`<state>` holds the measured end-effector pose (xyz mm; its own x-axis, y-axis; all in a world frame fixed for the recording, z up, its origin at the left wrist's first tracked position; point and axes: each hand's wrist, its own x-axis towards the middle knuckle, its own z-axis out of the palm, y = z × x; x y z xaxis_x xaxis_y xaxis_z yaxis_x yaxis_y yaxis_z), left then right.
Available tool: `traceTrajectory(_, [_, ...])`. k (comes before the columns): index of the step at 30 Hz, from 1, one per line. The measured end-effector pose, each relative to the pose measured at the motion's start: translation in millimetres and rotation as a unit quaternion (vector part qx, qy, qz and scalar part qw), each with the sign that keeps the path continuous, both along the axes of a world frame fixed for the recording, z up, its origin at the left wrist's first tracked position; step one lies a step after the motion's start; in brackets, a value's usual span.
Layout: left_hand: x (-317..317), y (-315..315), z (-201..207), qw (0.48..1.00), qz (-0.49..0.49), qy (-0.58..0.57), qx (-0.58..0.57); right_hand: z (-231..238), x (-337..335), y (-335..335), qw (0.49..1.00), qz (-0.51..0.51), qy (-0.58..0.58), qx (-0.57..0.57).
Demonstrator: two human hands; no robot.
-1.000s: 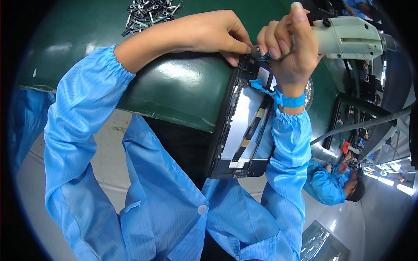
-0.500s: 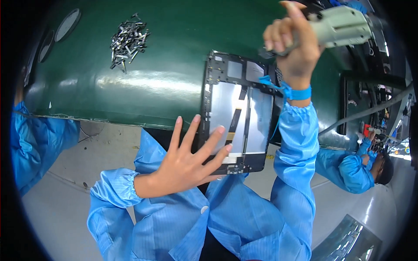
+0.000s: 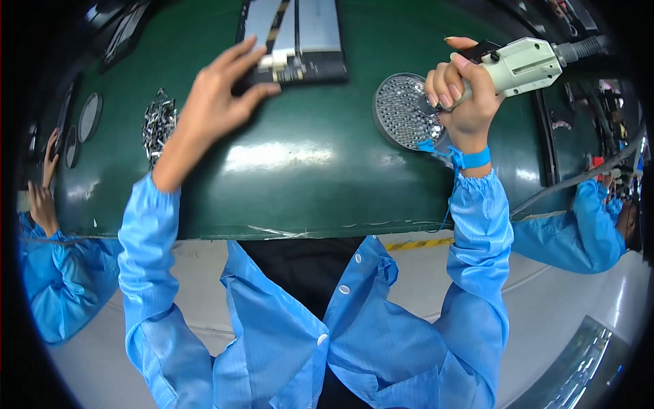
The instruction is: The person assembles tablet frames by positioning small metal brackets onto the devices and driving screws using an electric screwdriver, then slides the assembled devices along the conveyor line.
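Observation:
My left hand point(image 3: 221, 92) stretches out over the green table point(image 3: 306, 177), fingertips resting on the near edge of a dark framed panel point(image 3: 296, 37) that lies flat at the table's far side. My right hand point(image 3: 460, 92) is closed around the grip of a pale green electric screwdriver point(image 3: 518, 65) with a hose running off to the right. Just left of that hand sits a round perforated metal dish point(image 3: 402, 109). A blue strap circles my right wrist.
A heap of small metal screws point(image 3: 158, 126) lies on the table's left part, with round discs point(image 3: 88, 116) beyond it. Other people in blue coats stand at the left point(image 3: 48, 204) and right point(image 3: 593, 225). Racks of parts line the right edge.
The panel has gone from the table's near edge to its far side. My left hand, spread below the panel before, now reaches forward onto it. My right hand still holds the screwdriver.

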<state>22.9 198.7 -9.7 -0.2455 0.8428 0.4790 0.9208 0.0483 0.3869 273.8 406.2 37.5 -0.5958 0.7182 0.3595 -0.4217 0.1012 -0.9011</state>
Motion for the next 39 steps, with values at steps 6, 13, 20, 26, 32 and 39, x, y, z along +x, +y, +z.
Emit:
traceTrajectory(6, [-70.7, 102.3, 10.7, 1.000, 0.016, 0.011, -0.003, -0.8, 10.0, 11.8, 0.999, -0.012, 0.020, -0.025])
traceTrajectory(13, [-93.5, 122.1, -12.5, 0.977, 0.131, 0.143, 0.085, -4.5, -3.4, -2.1, 0.995, 0.065, 0.044, -0.062])
traceTrajectory(20, [-97.4, 116.6, -5.1, 0.992, 0.094, 0.011, 0.080, -10.5, -6.2, -5.5, 0.996, 0.079, 0.019, -0.021])
traceTrajectory(26, [-71.9, 113.4, -17.0, 0.909, 0.181, 0.322, 0.194, -14.2, -9.5, -8.0, 0.997, 0.068, -0.002, -0.025])
traceTrajectory(32, [54.2, 23.2, 0.8, 0.988, -0.041, 0.144, 0.046, -3.3, -8.5, -9.8, 0.997, 0.066, -0.031, 0.002])
traceTrajectory(39, [48.3, 18.3, -4.0, 0.993, -0.069, 0.053, 0.084, -6.4, -8.6, -11.8, 0.997, 0.068, -0.039, 0.019])
